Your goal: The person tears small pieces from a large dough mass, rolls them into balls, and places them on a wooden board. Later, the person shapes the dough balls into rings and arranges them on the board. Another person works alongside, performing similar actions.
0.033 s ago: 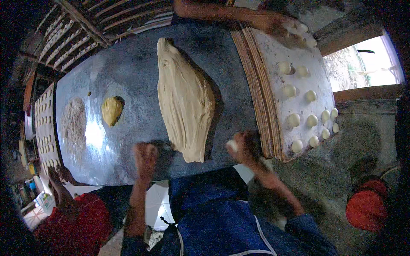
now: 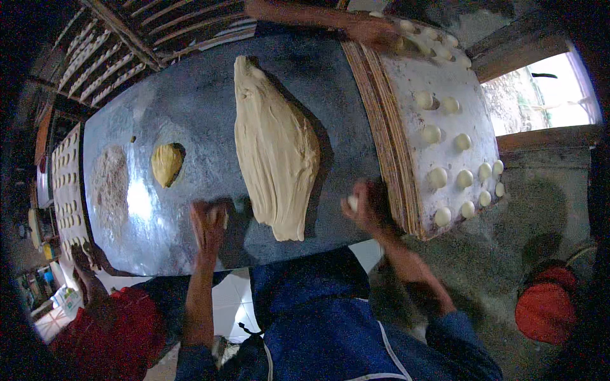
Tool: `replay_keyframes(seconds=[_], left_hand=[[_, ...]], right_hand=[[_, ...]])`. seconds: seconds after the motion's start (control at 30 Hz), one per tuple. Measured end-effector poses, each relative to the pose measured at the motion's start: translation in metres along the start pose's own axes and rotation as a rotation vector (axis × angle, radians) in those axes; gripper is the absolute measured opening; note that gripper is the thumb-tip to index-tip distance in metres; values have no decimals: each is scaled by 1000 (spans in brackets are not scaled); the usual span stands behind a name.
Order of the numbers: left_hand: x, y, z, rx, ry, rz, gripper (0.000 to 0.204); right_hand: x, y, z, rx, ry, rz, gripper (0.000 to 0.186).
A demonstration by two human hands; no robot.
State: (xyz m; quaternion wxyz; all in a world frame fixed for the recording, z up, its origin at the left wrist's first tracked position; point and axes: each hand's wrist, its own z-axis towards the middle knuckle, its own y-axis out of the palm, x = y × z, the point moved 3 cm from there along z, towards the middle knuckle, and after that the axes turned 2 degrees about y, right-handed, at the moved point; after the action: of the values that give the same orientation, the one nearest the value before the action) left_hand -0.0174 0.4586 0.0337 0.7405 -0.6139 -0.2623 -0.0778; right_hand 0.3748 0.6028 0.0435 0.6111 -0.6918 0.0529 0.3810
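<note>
A: State the position of the small dough piece [image 2: 351, 202].

B: It sits in the right hand [image 2: 365, 209], whose fingers are curled around it, at the near edge of the grey metal worktable [image 2: 190, 114], between the large dough mass [image 2: 274, 149] and the stacked wooden boards [image 2: 381, 127]. The location appears chosen for a short reach to both.

A: And the left hand [image 2: 208, 223]?

B: It presses palm-down on the table surface just left of the dough mass. A pale bit shows beside its fingers; whether it grips anything cannot be determined.

A: Describe the top board.

B: The white floured board [image 2: 438, 82] carries dough balls [image 2: 438, 176] in spaced rows, apart from one another, likely to prevent sticking. Another person's hand [image 2: 372, 30] rests at its far end.

A: Remaining items?

B: A small yellowish lump [image 2: 166, 164] lies well left of the dough mass, with a floury patch [image 2: 109, 187] beyond it. A tray of small pieces [image 2: 67, 184] runs along the table's left side. A red round object [image 2: 546, 305] sits on the floor to the right.
</note>
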Motion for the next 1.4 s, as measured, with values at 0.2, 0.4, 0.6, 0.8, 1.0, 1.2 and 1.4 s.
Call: replay_keyframes(seconds=[0.2,0.4,0.6,0.8,1.0,1.2,1.4], left_hand=[[47,39,-32,158,71,-215,21],[-8,25,17,158,-53,11,17],[34,-2,-19,-42,18,-179,14],[30,-13,-1,133,-74,-242,24],[38,-50,-10,-56,170,-180,23],[140,-88,2,-336,-486,-1246,22],[149,-105,-1,-524,-179,-1081,23]], right_hand=[[-57,41,-30,95,-122,-19,53],[-22,-5,51,112,-76,-55,44],[19,36,-62,39,-187,221,39],[-40,21,6,224,-84,-87,39],[-62,-15,-26,16,78,116,31],[-187,-34,28,-352,105,710,21],[-197,-49,12,-719,30,701,22]])
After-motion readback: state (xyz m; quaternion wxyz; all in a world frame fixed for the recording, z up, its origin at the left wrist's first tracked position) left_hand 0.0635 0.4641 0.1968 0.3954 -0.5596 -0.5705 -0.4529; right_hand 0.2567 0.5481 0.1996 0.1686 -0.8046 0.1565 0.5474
